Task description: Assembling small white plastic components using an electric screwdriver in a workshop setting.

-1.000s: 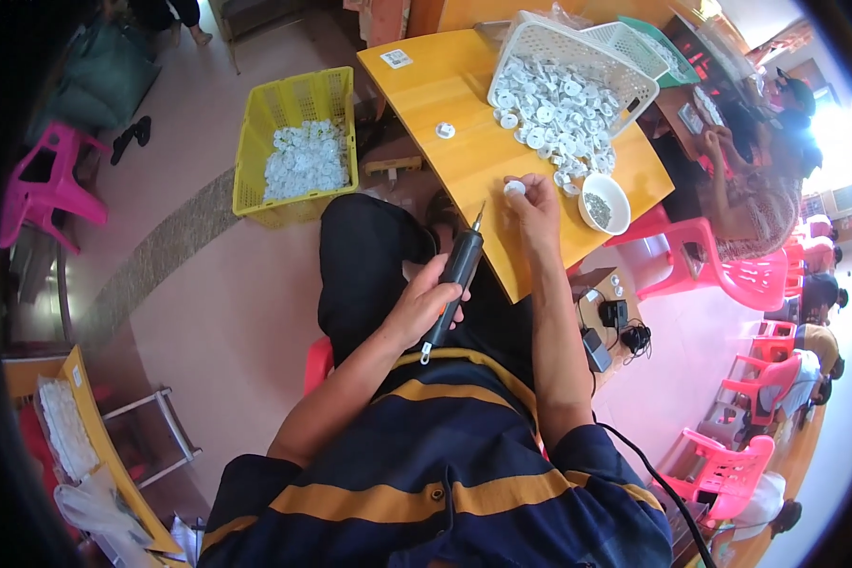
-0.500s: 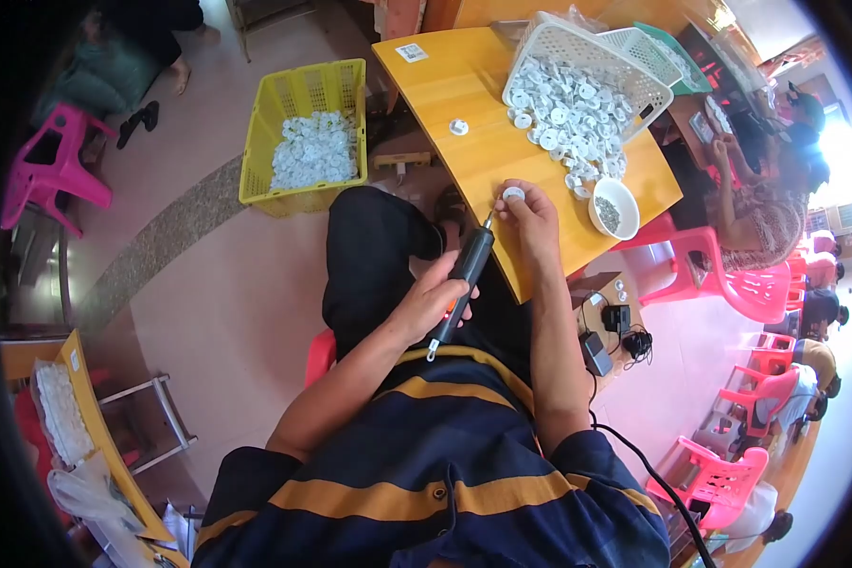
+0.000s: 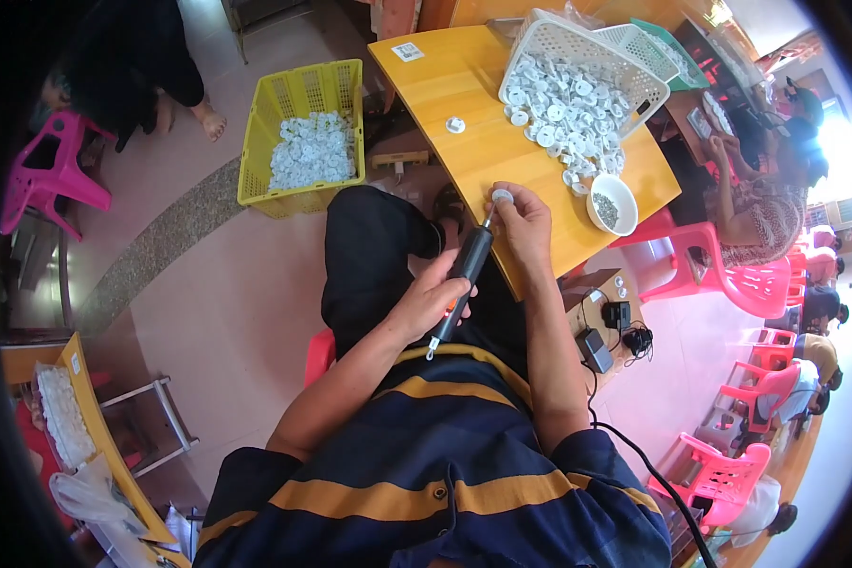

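My left hand (image 3: 432, 300) is wrapped round a black electric screwdriver (image 3: 470, 257), its bit pointing away from me toward the table. Between the fingertips of my right hand (image 3: 524, 223) is a small round white plastic part (image 3: 503, 195), and the screwdriver's tip meets it or lies right beside it. Both hands are at the near left edge of the yellow wooden table (image 3: 464, 85). Whether a screw is on the bit is too small to tell.
A white basket (image 3: 655, 87) lies tipped, spilling white parts (image 3: 568, 109) over the table. Beside them stands a white bowl (image 3: 627, 223) of small metal pieces. One loose part (image 3: 455, 125) sits apart. A yellow crate (image 3: 256, 156) of white pieces stands on the floor, left; a pink chair (image 3: 705, 270), right.
My right hand has shifted slightly left, bringing the white part over the screwdriver's tip. At the far left, a person in dark clothes has moved by the pink stool.
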`<act>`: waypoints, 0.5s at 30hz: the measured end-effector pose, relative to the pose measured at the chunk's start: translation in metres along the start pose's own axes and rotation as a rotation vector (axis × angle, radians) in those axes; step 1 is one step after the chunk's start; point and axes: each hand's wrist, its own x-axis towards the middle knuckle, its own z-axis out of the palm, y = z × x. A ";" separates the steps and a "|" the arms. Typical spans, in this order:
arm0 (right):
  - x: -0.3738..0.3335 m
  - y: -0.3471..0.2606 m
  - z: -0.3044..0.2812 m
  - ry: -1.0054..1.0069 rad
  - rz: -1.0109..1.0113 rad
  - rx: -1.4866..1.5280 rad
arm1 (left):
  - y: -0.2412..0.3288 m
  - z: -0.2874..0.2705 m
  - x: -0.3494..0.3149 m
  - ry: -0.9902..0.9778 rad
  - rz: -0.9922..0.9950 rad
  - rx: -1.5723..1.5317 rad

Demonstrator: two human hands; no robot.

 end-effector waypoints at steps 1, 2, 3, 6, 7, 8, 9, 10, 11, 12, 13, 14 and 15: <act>0.000 0.001 0.000 0.002 -0.012 -0.005 | 0.000 0.000 0.000 0.003 0.000 0.009; 0.000 0.002 0.000 0.004 -0.024 -0.011 | 0.000 0.000 0.000 0.002 0.000 0.009; 0.001 0.002 -0.001 0.004 -0.025 -0.010 | 0.000 0.000 0.000 0.005 -0.002 0.008; 0.000 0.003 -0.001 0.003 -0.040 -0.022 | -0.002 0.000 0.001 0.004 -0.001 0.001; 0.000 0.003 0.000 0.007 -0.038 -0.029 | -0.003 -0.001 0.001 0.002 0.002 -0.005; 0.000 0.003 0.000 0.011 -0.037 -0.036 | -0.002 -0.001 0.001 0.002 0.002 -0.004; 0.000 0.003 0.000 0.011 -0.037 -0.036 | -0.002 -0.002 0.001 -0.003 -0.014 0.007; -0.001 0.003 0.000 0.008 -0.043 -0.039 | -0.002 -0.002 0.001 -0.008 -0.030 0.019; -0.001 0.003 0.000 0.004 -0.049 -0.041 | -0.002 -0.003 0.001 -0.008 -0.030 0.019; -0.001 0.003 0.000 0.004 -0.049 -0.041 | -0.002 -0.003 0.002 -0.009 -0.031 0.020; -0.001 0.003 0.000 0.003 -0.047 -0.035 | -0.002 -0.003 0.002 -0.009 -0.032 0.021; -0.001 0.003 0.000 0.002 -0.045 -0.029 | -0.001 -0.003 0.001 -0.009 -0.032 0.021; -0.001 0.003 0.000 0.002 -0.045 -0.029 | -0.001 -0.002 0.001 -0.011 -0.033 0.022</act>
